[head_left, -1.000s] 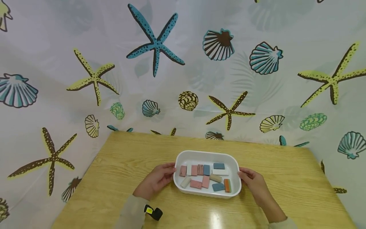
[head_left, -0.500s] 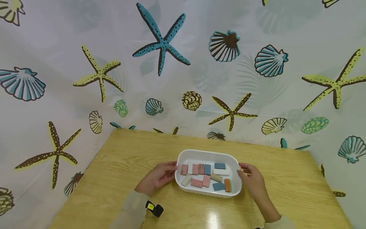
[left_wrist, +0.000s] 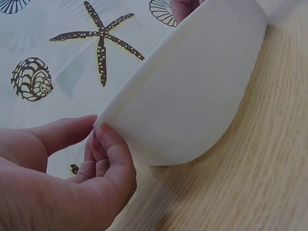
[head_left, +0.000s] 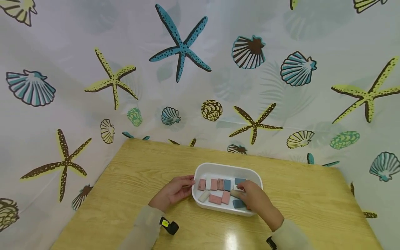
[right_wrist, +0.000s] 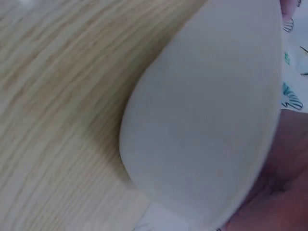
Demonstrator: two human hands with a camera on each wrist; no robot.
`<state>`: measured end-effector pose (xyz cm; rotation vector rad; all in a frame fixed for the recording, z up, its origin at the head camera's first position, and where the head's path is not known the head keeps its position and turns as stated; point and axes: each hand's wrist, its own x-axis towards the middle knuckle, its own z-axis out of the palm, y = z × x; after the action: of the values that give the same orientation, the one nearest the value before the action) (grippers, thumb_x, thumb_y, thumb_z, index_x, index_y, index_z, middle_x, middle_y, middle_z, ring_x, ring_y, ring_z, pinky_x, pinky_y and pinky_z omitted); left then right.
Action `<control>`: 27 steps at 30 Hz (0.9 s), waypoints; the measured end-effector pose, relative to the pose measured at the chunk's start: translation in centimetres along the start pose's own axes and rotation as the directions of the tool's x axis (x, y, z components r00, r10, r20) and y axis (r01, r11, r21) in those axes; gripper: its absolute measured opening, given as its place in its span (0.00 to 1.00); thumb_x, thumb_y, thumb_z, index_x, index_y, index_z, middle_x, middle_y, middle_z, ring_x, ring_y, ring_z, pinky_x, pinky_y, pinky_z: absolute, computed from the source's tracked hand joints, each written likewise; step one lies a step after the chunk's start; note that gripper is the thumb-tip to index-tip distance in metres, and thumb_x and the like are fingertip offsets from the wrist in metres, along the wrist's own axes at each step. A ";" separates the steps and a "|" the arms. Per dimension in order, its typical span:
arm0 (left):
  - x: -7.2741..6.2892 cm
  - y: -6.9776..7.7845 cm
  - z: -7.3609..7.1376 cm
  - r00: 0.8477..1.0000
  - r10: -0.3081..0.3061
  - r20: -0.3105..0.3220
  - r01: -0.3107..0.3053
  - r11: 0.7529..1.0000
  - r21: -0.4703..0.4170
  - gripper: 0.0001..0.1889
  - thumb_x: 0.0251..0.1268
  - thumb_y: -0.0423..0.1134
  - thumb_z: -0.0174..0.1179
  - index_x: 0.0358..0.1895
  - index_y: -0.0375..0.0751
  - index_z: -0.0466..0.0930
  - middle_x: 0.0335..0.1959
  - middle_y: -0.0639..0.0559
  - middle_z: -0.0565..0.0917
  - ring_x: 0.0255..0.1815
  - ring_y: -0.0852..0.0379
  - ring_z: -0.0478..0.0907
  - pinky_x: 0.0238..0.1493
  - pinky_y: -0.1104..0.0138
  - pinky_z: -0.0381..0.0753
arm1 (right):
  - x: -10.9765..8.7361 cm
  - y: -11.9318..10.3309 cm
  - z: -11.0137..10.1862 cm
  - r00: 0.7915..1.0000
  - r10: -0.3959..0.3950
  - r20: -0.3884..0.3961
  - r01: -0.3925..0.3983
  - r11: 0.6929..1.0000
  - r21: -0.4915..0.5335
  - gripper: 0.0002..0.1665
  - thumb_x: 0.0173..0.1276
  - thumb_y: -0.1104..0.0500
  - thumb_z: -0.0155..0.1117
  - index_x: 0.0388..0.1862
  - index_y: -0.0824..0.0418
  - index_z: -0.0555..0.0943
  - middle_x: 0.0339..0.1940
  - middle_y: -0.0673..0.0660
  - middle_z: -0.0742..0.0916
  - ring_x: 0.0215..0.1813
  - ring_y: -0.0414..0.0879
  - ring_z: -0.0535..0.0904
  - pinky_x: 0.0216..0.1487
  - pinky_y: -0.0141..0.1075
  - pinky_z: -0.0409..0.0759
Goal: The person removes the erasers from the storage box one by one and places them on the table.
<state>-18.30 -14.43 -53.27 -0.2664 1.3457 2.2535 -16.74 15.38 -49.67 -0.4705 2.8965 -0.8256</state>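
Note:
A white plastic tray [head_left: 258, 178] with rounded corners rests on the wooden table in the head view. Inside lie several small eraser-like blocks: pink ones such as a pink block [head_left: 215, 199], a blue block [head_left: 227, 185], a white block [head_left: 235, 187] and a tan block [head_left: 204, 196]. My left hand [head_left: 176, 191] pinches the tray's left rim between thumb and fingers, plain in the left wrist view. Over the right part of the tray is my right hand [head_left: 257, 199], thumb and index finger apart near the white block. It hides some blocks; the tray wall covers its fingers in the right wrist view.
The wooden table [head_left: 150, 163] extends around the tray on all sides. A white sheet [head_left: 187, 90] printed with shells and starfish hangs behind and beside the table. A black strap with a small device [head_left: 169, 225] is on the left wrist.
My right hand has let go of the tray's right rim and moved left, in over the blocks. My left hand keeps its hold on the left rim. The head view has shifted slightly.

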 end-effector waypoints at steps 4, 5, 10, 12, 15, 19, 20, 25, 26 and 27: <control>0.0 -0.1 0.1 1.000 -0.008 0.012 0.008 1.000 0.006 0.25 0.65 0.28 0.53 0.64 0.27 0.62 0.52 0.38 0.74 0.40 0.57 0.76 0.41 0.69 0.77 | 0.3 0.2 1.3 0.999 -0.051 -0.018 0.049 0.996 -0.071 0.11 0.60 0.59 0.67 0.38 0.66 0.82 0.36 0.56 0.84 0.41 0.48 0.79 0.43 0.43 0.77; 0.0 -0.2 0.1 1.000 -0.011 0.013 0.011 1.000 0.006 0.25 0.65 0.28 0.53 0.64 0.27 0.62 0.53 0.38 0.74 0.40 0.57 0.76 0.41 0.69 0.77 | 0.3 0.2 1.6 0.998 -0.053 -0.021 0.051 0.995 -0.083 0.10 0.59 0.60 0.68 0.37 0.65 0.83 0.35 0.56 0.83 0.40 0.48 0.78 0.43 0.43 0.77; -0.1 -0.2 0.4 1.000 -0.010 0.020 0.010 1.000 0.011 0.25 0.65 0.28 0.53 0.64 0.27 0.62 0.55 0.37 0.73 0.41 0.58 0.75 0.42 0.69 0.77 | 0.3 0.1 2.0 0.998 -0.052 -0.025 0.049 0.991 -0.129 0.07 0.57 0.63 0.69 0.34 0.64 0.82 0.32 0.55 0.81 0.37 0.47 0.77 0.41 0.42 0.77; -0.1 -0.2 0.4 1.000 -0.008 0.020 0.008 1.000 0.012 0.25 0.65 0.29 0.53 0.64 0.27 0.62 0.56 0.37 0.73 0.43 0.57 0.75 0.43 0.69 0.77 | 0.4 0.1 2.0 0.999 -0.048 -0.026 0.044 0.991 -0.125 0.08 0.57 0.63 0.69 0.35 0.65 0.82 0.32 0.55 0.82 0.38 0.47 0.77 0.42 0.42 0.77; -0.1 -0.1 0.4 1.000 -0.004 0.018 0.004 1.000 0.015 0.25 0.65 0.29 0.53 0.64 0.28 0.62 0.57 0.36 0.72 0.44 0.57 0.76 0.45 0.68 0.77 | 0.6 0.1 2.0 0.999 -0.045 -0.023 0.042 0.993 -0.114 0.08 0.56 0.64 0.69 0.35 0.65 0.82 0.33 0.55 0.82 0.39 0.47 0.77 0.44 0.42 0.77; -0.1 0.1 0.4 1.000 0.003 0.013 -0.003 1.000 0.016 0.24 0.66 0.29 0.53 0.64 0.28 0.63 0.57 0.36 0.72 0.45 0.56 0.76 0.47 0.68 0.76 | 0.9 0.2 2.0 0.998 -0.061 -0.025 0.058 0.993 -0.100 0.07 0.56 0.65 0.70 0.34 0.65 0.81 0.31 0.54 0.82 0.38 0.47 0.76 0.43 0.42 0.76; -0.1 0.1 0.4 1.000 0.005 0.012 -0.006 1.000 0.015 0.24 0.66 0.29 0.53 0.64 0.28 0.62 0.56 0.36 0.72 0.45 0.56 0.76 0.47 0.67 0.76 | 1.0 0.2 2.0 0.997 -0.066 -0.027 0.063 0.994 -0.094 0.07 0.56 0.65 0.69 0.33 0.64 0.81 0.31 0.54 0.81 0.38 0.46 0.76 0.42 0.41 0.76; -0.3 0.2 0.3 1.000 0.006 0.001 -0.006 1.000 0.017 0.24 0.66 0.28 0.53 0.64 0.27 0.62 0.54 0.37 0.73 0.44 0.57 0.75 0.46 0.68 0.76 | 1.1 0.1 1.9 0.997 -0.073 -0.019 0.072 0.995 -0.065 0.06 0.57 0.65 0.68 0.32 0.64 0.81 0.30 0.53 0.81 0.36 0.44 0.75 0.41 0.41 0.76; -0.3 0.1 0.2 1.000 0.007 0.003 -0.008 1.000 0.016 0.24 0.66 0.28 0.53 0.64 0.27 0.61 0.54 0.37 0.73 0.44 0.56 0.75 0.46 0.68 0.76 | 1.1 0.0 1.8 0.998 -0.066 -0.016 0.065 0.996 -0.058 0.06 0.57 0.65 0.68 0.33 0.64 0.81 0.30 0.53 0.81 0.36 0.44 0.75 0.41 0.41 0.76; -0.3 0.1 0.2 1.000 0.004 0.002 -0.004 1.000 0.015 0.24 0.66 0.28 0.53 0.64 0.27 0.61 0.54 0.37 0.73 0.44 0.56 0.75 0.47 0.68 0.76 | 1.1 -0.1 1.7 0.998 -0.061 -0.020 0.060 0.997 -0.058 0.06 0.57 0.65 0.68 0.33 0.64 0.81 0.30 0.53 0.82 0.36 0.43 0.75 0.41 0.41 0.76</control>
<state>-18.10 -14.44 -52.94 -0.2556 1.3629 2.2457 -17.44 14.13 -51.10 -0.5604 2.9459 -0.7623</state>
